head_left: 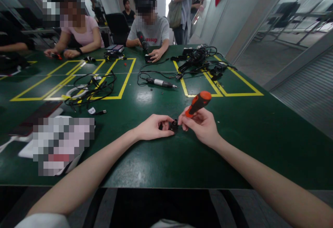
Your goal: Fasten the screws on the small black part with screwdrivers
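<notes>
Thumb and forefinger of the left hand (pixel 152 127) pinch a small black part (pixel 173 126) low over the green table (pixel 145 162). Just right of that part, the right hand (pixel 204 127) grips an orange-and-black screwdriver (pixel 198 104), handle tilted upward; its tip is hidden, so contact cannot be told. Work on the part seems under way, not finished, since part and tool are both in hand; which fastenings are done or left cannot be seen. Beyond the part, a silver-and-black powered driver (pixel 159 82) lies untouched.
</notes>
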### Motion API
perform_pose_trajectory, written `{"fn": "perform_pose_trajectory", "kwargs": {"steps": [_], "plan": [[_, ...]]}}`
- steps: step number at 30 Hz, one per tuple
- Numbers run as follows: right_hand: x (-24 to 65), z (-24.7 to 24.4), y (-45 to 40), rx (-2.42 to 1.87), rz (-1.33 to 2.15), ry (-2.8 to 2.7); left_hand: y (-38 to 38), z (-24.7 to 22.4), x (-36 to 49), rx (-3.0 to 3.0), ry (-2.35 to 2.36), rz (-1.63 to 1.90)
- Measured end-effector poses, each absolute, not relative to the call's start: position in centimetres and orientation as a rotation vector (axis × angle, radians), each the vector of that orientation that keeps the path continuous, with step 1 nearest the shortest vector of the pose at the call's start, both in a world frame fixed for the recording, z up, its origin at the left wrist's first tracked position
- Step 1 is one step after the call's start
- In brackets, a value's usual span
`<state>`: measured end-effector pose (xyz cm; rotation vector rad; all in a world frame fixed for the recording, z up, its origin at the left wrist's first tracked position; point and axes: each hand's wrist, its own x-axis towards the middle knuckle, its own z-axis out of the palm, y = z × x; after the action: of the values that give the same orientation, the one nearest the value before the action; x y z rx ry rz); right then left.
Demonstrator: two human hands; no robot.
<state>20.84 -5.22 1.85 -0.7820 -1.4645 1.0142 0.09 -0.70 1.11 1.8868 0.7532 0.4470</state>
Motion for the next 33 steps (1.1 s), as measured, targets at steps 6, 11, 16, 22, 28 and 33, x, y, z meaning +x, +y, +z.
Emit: {"fn": "perform_pose_trajectory", "kwargs": {"steps": [6,11,16,22,28,33], "plan": [[20.85,2.34,-5.12,-0.825,0.983,-1.475,-0.76,1.00,0.13,1.884,0.758,0.439],[20.88,2.02,-5.12,-0.753,1.075,-1.460,-0.72,1.12,0.12,1.890,0.759,0.429],[20.75,1.99,-5.22,-0.790,1.046,-1.444,-0.66,1.07,0.11,1.903,0.756,0.422],[20.80,2.30,-5.08,-0.808,0.983,-1.473,-0.71,0.73,-0.02,1.901,0.721,0.489],[20.93,1.96,-5.13,-0.742,1.037,-1.469,-0.77,0.80,-0.03,1.943,0.711,0.493],[20.85,1.88,-5.24,-0.783,0.986,-1.461,-0.89,0.87,0.01,1.980,0.721,0.498]]}}
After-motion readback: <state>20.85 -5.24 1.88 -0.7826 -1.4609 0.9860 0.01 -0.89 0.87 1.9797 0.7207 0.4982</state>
